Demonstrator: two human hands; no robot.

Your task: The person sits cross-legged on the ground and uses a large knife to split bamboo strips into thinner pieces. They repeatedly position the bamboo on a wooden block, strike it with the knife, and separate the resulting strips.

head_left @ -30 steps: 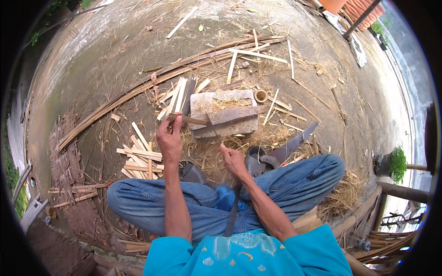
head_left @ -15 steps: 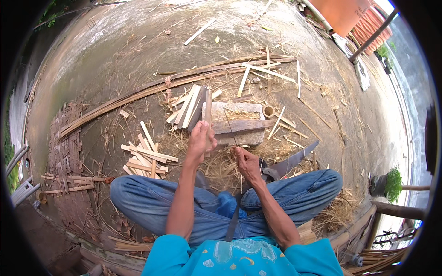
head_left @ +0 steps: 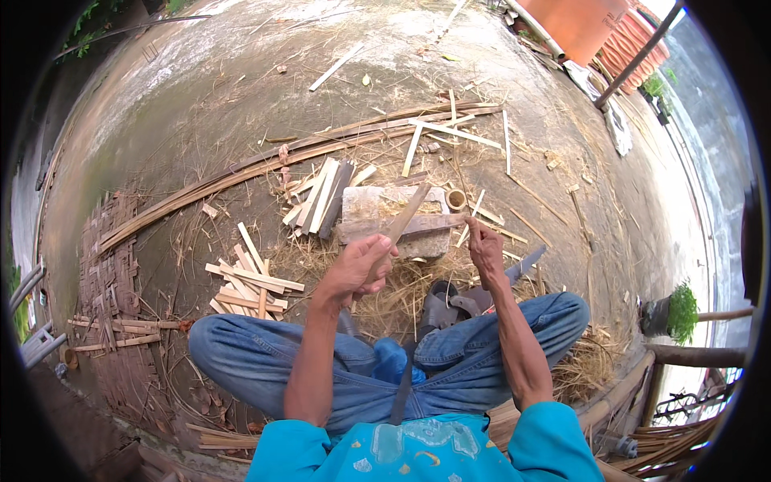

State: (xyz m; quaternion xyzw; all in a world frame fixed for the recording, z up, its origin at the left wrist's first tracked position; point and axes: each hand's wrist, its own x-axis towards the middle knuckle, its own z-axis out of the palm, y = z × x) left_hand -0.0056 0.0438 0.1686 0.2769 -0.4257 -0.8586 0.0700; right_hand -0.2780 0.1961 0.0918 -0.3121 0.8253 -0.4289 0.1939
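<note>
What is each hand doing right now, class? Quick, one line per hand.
Left hand: closed, holding a flat wooden strip.
Right hand: fingers curled; whether it holds anything cannot be told.

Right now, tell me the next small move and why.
Probably lower the brown slat onto the pale block: the left hand grips it aslant, and its far end overlaps the block in this view.

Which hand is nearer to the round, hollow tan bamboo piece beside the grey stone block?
Right. The right hand is just below and right of that bamboo piece; the left hand, gripping a flat brown wooden strip, is farther off, to its lower left.
</note>
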